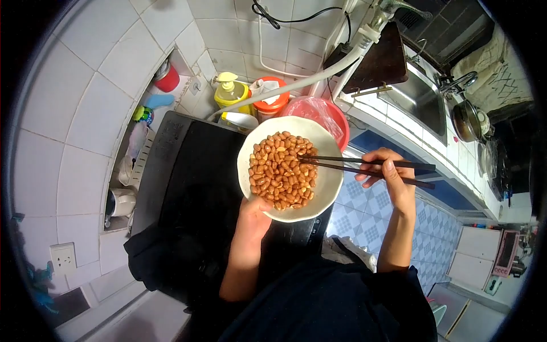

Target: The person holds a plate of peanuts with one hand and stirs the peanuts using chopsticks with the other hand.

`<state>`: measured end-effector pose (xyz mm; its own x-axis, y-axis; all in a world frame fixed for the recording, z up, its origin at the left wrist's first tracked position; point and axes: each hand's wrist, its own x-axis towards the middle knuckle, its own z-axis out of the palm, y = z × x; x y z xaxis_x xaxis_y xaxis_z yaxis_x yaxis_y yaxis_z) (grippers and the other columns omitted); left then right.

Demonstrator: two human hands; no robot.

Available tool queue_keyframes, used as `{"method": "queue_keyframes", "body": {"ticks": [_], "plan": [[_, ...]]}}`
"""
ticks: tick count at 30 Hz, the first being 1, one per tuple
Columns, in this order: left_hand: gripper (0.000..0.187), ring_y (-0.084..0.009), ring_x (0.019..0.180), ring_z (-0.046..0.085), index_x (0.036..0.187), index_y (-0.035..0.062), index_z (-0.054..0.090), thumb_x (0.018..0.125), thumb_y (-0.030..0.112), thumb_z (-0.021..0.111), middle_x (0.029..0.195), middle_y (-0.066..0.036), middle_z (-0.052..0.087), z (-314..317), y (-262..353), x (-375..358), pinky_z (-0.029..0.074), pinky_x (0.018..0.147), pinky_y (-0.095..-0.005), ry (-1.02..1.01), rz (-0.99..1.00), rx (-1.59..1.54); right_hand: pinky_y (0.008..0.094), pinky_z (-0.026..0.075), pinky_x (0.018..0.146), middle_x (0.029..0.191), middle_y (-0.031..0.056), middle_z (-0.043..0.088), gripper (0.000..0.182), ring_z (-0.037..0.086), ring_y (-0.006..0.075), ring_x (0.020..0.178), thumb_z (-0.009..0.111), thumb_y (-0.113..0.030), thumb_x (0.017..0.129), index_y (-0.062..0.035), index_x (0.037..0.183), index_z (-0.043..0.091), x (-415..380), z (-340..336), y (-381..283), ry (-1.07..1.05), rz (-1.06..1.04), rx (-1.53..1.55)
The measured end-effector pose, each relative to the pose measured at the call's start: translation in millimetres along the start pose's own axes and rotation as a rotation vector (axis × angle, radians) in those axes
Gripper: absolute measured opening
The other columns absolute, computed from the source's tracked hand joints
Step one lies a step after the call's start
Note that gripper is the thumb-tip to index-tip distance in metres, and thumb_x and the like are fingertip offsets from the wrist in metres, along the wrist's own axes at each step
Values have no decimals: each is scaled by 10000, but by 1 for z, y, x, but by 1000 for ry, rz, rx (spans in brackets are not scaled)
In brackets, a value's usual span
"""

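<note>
A white bowl of reddish-brown peanuts is held up in the middle of the view. My left hand grips its lower left rim, the thumb lying over the edge; the fingers beneath are hidden. On the right, my right hand is closed around a pair of dark chopsticks. Their tips reach in among the peanuts near the bowl's centre, and their thick ends point to the right.
Beneath the bowl is a black appliance top. Behind stand a yellow pump bottle, an orange-red container and a red basin. A grey hose crosses above them. A counter with a sink runs along the right.
</note>
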<state>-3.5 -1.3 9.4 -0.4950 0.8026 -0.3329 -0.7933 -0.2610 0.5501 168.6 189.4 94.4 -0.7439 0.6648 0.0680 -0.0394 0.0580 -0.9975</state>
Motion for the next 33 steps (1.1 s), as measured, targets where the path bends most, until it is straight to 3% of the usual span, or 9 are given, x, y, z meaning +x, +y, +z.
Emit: {"method": "queue_keyframes", "body": {"ticks": [5, 9, 11, 15, 26, 30, 32, 33], "plan": [[701, -284, 1145, 382, 1252, -74, 249, 579, 44, 408, 1232, -175, 372, -2, -2, 0, 318, 968, -416, -7, 8, 8, 261, 499, 548, 873, 151, 593, 392, 624, 223, 734, 475, -315, 872, 59, 965, 549, 5, 1, -8, -121, 23, -41], [701, -282, 1142, 385, 1251, -73, 251, 578, 48, 405, 1231, -174, 373, -2, -1, 1, 317, 969, -416, -12, 13, 15, 259, 515, 511, 789, 151, 581, 440, 633, 244, 703, 442, -343, 879, 79, 951, 540, 6, 6, -6, -89, -5, -85], [701, -281, 1143, 384, 1251, -72, 252, 578, 50, 404, 1231, -174, 373, -1, -1, 1, 316, 970, -416, -19, 17, 15, 265, 505, 563, 895, 157, 590, 383, 625, 227, 741, 461, -305, 881, 62, 955, 543, 5, 2, -5, -80, 15, 0], [706, -281, 1145, 380, 1252, -70, 252, 574, 54, 406, 1225, -174, 376, 1, 0, 0, 316, 970, -417, 8, 2, 6, 273, 511, 566, 880, 168, 590, 388, 626, 238, 728, 455, -307, 883, 64, 965, 532, 4, -4, -3, -70, -10, -17], [718, -284, 1142, 386, 1255, -63, 255, 567, 61, 418, 1225, -174, 378, 1, 0, 1, 320, 966, -417, -1, 0, 6, 293, 526, 549, 797, 206, 603, 456, 628, 273, 636, 357, -345, 908, 83, 969, 501, -2, -29, 10, 185, -106, 235], [715, -285, 1140, 390, 1253, -56, 266, 565, 62, 419, 1225, -166, 383, -3, -3, 0, 324, 964, -418, 23, -13, -2, 275, 523, 543, 824, 182, 614, 419, 633, 254, 680, 352, -341, 912, 38, 1011, 499, 1, -45, 34, 340, -145, 665], [718, -290, 1141, 393, 1260, -45, 265, 566, 60, 420, 1230, -167, 383, -8, -5, 1, 324, 965, -419, 29, -10, -11, 289, 520, 569, 833, 166, 608, 402, 627, 247, 706, 387, -328, 904, 41, 1018, 499, 9, -55, 65, 469, -45, 822], [724, -297, 1149, 390, 1266, -37, 261, 566, 58, 422, 1238, -172, 381, -9, -5, 2, 319, 971, -425, 17, -11, -17, 298, 517, 592, 844, 154, 599, 391, 623, 241, 713, 406, -317, 898, 41, 1022, 500, 18, -59, 88, 451, 14, 607]]}}
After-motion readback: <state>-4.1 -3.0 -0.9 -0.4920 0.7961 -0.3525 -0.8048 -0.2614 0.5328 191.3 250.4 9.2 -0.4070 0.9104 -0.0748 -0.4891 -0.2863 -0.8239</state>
